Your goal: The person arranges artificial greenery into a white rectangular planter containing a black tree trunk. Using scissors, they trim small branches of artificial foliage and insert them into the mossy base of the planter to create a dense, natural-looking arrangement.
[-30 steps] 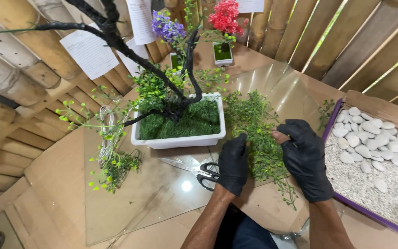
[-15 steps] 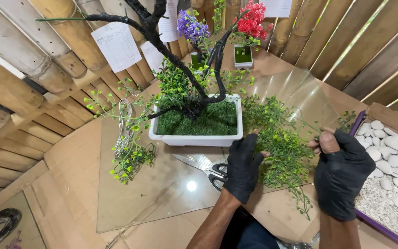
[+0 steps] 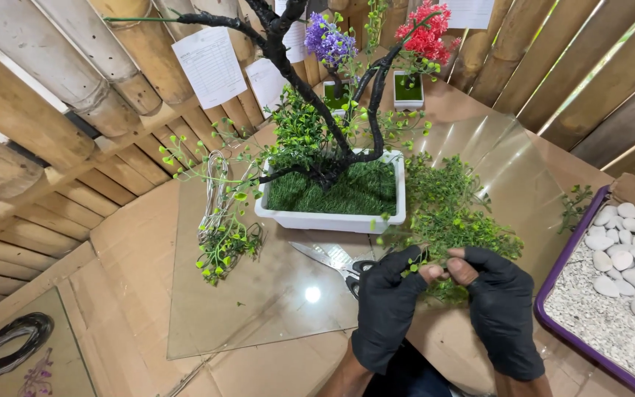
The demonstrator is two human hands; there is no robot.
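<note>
Head view: both hands wear black fingerless gloves. The left hand [image 3: 389, 307] and right hand [image 3: 500, 309] meet in front of the white planter [image 3: 330, 218], each pinching a small green sprig [image 3: 425, 262] between bare fingertips. The sprig joins the loose foliage pile [image 3: 446, 213] lying just right of the planter. Scissors [image 3: 336, 262] lie on the glass sheet [image 3: 259, 309] directly before the planter, touching the left hand. A purple tray of white pebbles [image 3: 553, 294] sits well right of the planter.

My gloves [image 3: 442, 309] were black. The foliage sprigs [image 3: 450, 213] were green, the planter [image 3: 330, 219] white with a black trunk [image 3: 288, 51]. Flowers: purple [image 3: 330, 40], red [image 3: 426, 33]. Pebbles [image 3: 630, 250] white, their tray's rim [image 3: 564, 272] seemingly purple.
</note>
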